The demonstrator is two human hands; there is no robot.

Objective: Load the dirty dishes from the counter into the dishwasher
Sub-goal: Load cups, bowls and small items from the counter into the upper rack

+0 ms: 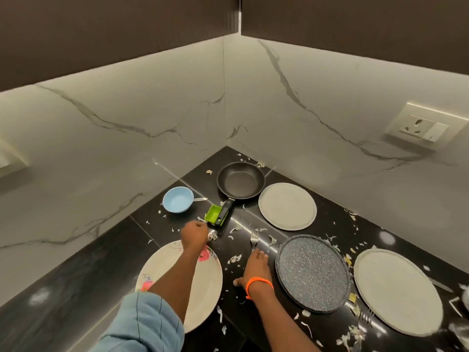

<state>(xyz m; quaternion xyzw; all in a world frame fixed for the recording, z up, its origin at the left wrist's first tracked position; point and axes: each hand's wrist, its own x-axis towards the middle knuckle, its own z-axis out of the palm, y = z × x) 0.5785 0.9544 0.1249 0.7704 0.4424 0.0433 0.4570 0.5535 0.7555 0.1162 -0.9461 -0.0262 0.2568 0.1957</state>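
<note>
Right grip [256, 265] lies flat on the desk [76, 270], fingers straight, fingertips touching the fork [254, 239] handle; left grip [194, 235] curled, contents unclear.

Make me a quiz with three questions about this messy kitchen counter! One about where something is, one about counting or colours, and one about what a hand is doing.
1. Where is the frying pan?
A. in the far corner of the counter
B. on the speckled plate
C. under the left arm

2. What colour is the small bowl?
A. red
B. light blue
C. yellow

3. What is the right hand doing?
A. lifting the frying pan
B. holding a cup
C. reaching its fingertips to the handle of the fork

Answers:
1. A: the pan sits near where the two marble walls meet, behind the plain grey plate.
2. B: the bowl by the left wall is pale blue.
3. C: the fingers lie straight on the black counter, tips at the fork's handle end.
</note>
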